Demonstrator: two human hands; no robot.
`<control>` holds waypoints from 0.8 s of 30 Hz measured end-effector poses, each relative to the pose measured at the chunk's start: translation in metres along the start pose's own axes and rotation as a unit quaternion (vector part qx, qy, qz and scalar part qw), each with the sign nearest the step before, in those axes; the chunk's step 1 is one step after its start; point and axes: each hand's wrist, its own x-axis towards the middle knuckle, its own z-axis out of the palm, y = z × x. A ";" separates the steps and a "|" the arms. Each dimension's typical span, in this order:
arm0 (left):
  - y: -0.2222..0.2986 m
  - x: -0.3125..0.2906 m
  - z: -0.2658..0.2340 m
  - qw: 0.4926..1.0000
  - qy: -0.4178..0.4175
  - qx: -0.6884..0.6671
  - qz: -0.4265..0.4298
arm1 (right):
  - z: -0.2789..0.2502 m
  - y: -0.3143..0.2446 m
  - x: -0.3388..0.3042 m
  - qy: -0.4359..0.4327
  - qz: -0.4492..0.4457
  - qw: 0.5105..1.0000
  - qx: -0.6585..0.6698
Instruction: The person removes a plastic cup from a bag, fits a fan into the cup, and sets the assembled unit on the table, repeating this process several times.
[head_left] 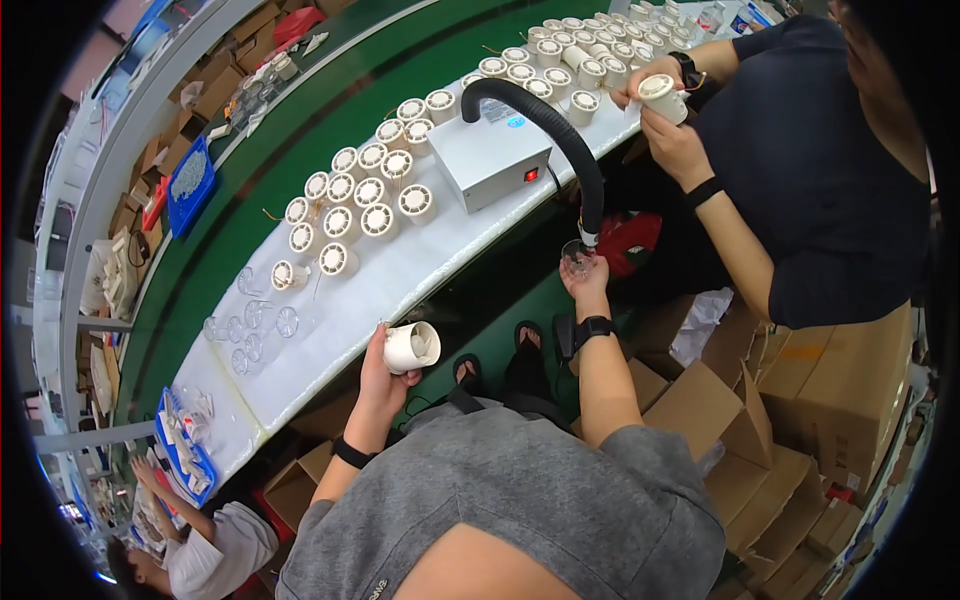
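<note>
My left hand [376, 386] is closed round a cream-white cylindrical housing [402, 350], tilted with its open end to the right and a pale part inside. On the right, my right hand [588, 282] grips a clear plastic cup [575, 262] with its fingers, right at the lower end of a black flexible hose [590, 190]. The hose curves down from a light grey metal box [488, 165] with a red switch, standing on the white-topped bench [400, 285]. Several clear cups [254, 315] lie on the bench to the left of my left hand.
Many white round housings [340, 221] with slotted tops stand along the bench. At the right a co-worker [810, 180] holds another one [661, 95]. A second person [215, 550] works at lower left by a blue tray [186, 445]. Open cardboard boxes [700, 410] crowd my right side.
</note>
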 end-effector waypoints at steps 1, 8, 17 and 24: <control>0.000 -0.001 -0.001 1.000 0.004 0.001 0.003 | -0.002 0.001 0.000 0.001 0.000 1.000 0.003; 0.000 0.001 0.006 1.000 -0.008 0.022 0.003 | -0.004 -0.003 -0.033 -0.025 -0.056 0.992 -0.112; 0.011 0.007 0.044 0.945 -0.062 0.297 0.121 | 0.029 0.047 -0.235 -0.294 -0.290 0.859 -0.304; 0.007 0.004 0.037 0.904 -0.116 0.327 0.251 | 0.060 0.065 -0.301 -0.389 -0.601 0.409 -0.566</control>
